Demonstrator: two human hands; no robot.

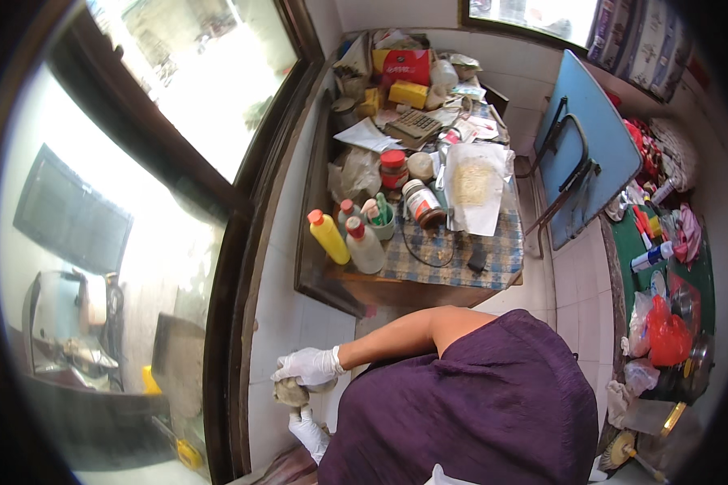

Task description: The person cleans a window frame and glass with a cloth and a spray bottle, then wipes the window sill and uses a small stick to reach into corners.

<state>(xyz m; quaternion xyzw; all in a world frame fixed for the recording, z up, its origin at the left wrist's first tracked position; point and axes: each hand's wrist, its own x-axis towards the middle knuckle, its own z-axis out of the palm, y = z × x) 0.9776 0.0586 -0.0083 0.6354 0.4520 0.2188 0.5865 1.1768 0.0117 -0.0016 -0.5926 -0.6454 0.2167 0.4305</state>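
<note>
My right hand (pixel 309 367), in a thin white glove, has its fingers closed over a lumpy grey-beige thing (pixel 291 393), too unclear to name. Just below it, my left hand (pixel 308 431), gloved too, touches the underside of that thing with its fingertips; part of this hand is hidden behind my purple garment (pixel 461 412). Another greyish part (pixel 321 386) of what seems the same thing shows under my right palm. Both hands are beside the white tiled wall (pixel 279 327), below the window frame.
A desk with a checked cloth (pixel 497 260) bears bottles (pixel 365 245), jars (pixel 423 203), a calculator (pixel 414 126) and papers. A dark window frame (pixel 236 242) runs along the left. On the right lean a blue folding table (pixel 582 157) and, beyond, a cluttered green surface (pixel 634 260).
</note>
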